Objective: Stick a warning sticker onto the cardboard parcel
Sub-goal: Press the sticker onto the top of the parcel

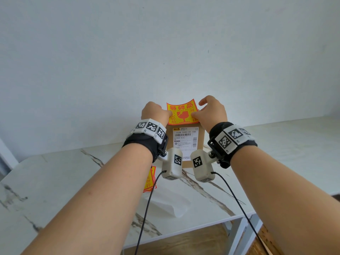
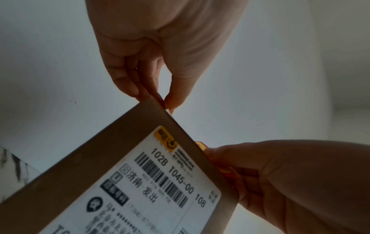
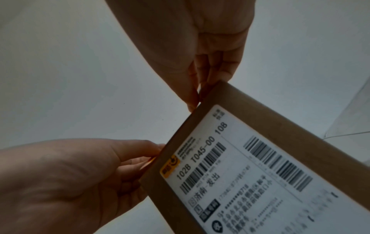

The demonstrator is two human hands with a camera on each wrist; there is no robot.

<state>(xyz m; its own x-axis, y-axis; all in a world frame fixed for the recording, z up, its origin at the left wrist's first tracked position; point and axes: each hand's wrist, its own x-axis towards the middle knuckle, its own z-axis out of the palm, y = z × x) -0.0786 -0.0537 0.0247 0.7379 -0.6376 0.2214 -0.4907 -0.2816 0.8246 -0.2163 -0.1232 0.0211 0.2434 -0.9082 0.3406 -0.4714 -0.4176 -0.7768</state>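
A red and yellow warning sticker is held face up between both hands, over the far end of the brown cardboard parcel. The parcel carries a white shipping label and sits on the marble table. My left hand pinches the sticker's left edge. My right hand pinches its right edge. The sticker's top edge curls up free in front of the wall. In the left wrist view only an orange sliver of the sticker shows, beyond the parcel. The right wrist view has the sticker just past the parcel's edge.
A small stack of the same stickers lies on the table under my left wrist. A white sheet of paper lies nearer the front edge. A plain wall rises right behind the parcel. Wooden floor shows below the table.
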